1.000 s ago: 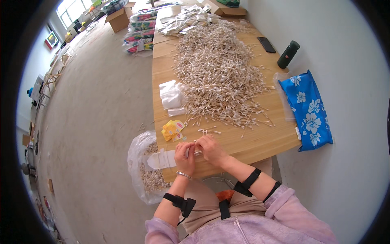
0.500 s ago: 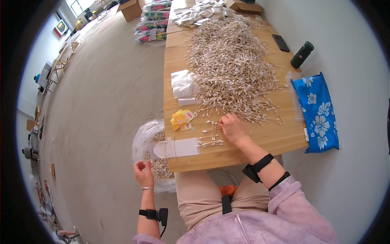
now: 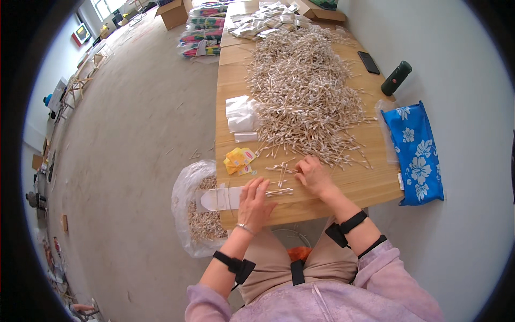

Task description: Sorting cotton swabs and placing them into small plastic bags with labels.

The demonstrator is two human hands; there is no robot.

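Note:
A large heap of cotton swabs with wooden sticks covers the middle of the table. Several loose swabs lie near the front edge, by my hands. My left hand rests palm down over the right end of a flat white pack with a rounded flap, fingers stretched out and nothing seen gripped. Close to the heap's near edge, my right hand has its fingers bent and pinched at the ends of a few cotton swabs. Its fingertips are partly hidden.
Yellow cards and white plastic bags lie along the left edge. Below hangs a clear bag of swabs. A phone, a dark green bottle and a blue flowered pack are at the right. Small packets sit behind.
My left hand has come from beyond the table's left edge onto the white pack. My right hand has shifted slightly right and down, still near the loose swabs.

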